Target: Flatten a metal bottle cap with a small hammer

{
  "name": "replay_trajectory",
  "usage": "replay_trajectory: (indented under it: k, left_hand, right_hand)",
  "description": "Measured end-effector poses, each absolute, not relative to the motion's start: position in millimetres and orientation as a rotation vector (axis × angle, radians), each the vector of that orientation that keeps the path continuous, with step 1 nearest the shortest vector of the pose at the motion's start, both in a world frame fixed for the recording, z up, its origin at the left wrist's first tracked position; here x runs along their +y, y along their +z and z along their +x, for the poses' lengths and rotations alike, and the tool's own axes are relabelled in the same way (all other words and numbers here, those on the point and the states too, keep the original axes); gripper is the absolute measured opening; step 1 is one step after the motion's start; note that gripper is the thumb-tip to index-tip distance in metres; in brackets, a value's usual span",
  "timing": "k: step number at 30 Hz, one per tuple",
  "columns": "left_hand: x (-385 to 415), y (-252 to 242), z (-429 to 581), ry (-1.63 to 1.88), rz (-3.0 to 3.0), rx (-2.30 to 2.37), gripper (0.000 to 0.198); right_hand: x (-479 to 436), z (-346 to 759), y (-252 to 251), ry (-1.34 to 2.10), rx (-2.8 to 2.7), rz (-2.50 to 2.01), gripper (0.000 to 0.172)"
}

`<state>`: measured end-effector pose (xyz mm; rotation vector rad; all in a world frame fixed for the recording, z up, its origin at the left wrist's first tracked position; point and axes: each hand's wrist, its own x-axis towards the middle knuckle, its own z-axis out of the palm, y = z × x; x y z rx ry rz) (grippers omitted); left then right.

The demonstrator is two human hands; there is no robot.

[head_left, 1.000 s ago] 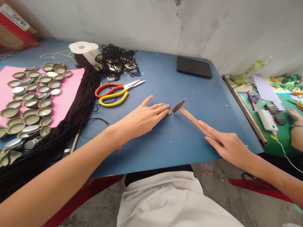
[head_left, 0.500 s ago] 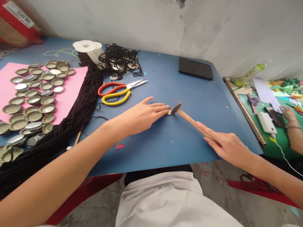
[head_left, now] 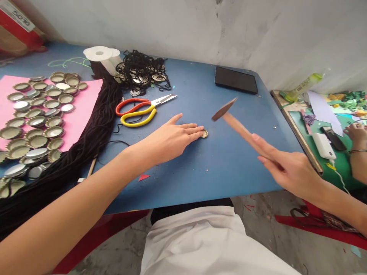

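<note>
Bottle caps (head_left: 37, 118) lie crowded on a pink sheet (head_left: 86, 110) at the far left of the blue table (head_left: 200, 168), most with the hollow side up. Just right of them a thick bundle of dark cord (head_left: 86, 149) runs down the table from a white spool (head_left: 100, 55), and beside the spool sits a tangle of black string (head_left: 142, 70) with a few more caps caught in it. Scissors (head_left: 143, 109) with one orange and one yellow handle lie below that tangle, blades pointing right.

Near the middle, the left hand (head_left: 169, 139) rests flat on the table with its fingers (head_left: 192, 131) stretched out and released, gripping nothing. Their tips touch the left edge of a single bottle cap (head_left: 204, 133), which lies flat on the blue surface just beyond them.

Up and to the right of that cap, clear of it, hangs the dark head of a hammer (head_left: 226, 112), blurred. Its wooden handle slants down into the right hand (head_left: 289, 170), which is clenched around the handle's lower end with the forefinger laid along it.

A black phone (head_left: 235, 80) lies near the wall. At the far right, another person's hand (head_left: 355, 133) rests on a green mat (head_left: 341, 168) among paper scraps.
</note>
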<state>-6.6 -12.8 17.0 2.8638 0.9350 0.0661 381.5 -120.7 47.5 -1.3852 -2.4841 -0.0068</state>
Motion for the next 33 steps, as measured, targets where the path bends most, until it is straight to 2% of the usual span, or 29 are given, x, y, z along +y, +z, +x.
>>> replay_trajectory:
  k: [2,7,12,18,21,28,33]
  left_hand:
    - [-12.2,15.2,-7.4,0.092,2.878,0.928,0.08]
    - [-16.2,17.9,-3.8,0.085,2.935,0.922,0.076]
    - [-17.6,22.8,-0.3,0.094,2.986,0.94,0.071]
    - [-8.3,16.6,-9.5,0.108,2.909,0.837,0.088]
    - [-7.5,15.1,-11.3,0.098,2.903,0.819,0.091]
    - [-12.3,18.7,-8.7,0.111,2.967,0.846,0.074]
    - [-12.2,18.3,-9.7,0.143,2.91,0.829,0.071]
  right_hand:
    - [-121.7,382.3,44.7,-0.025,-2.428,-1.415,0.062]
    - [-124.5,376.3,33.9,0.277,-2.6,-1.505,0.068]
    - [-128.4,375.5,30.3,0.28,-2.54,-1.518,0.066]
    - [-126.1,381.1,33.1,0.307,-2.596,-1.615,0.068]
    - [-120.8,384.8,38.2,0.4,-2.685,-1.575,0.07]
    - [-114.4,383.2,48.0,0.435,-2.661,-1.549,0.071]
    - [-114.5,379.3,48.8,0.408,-2.6,-1.473,0.074]
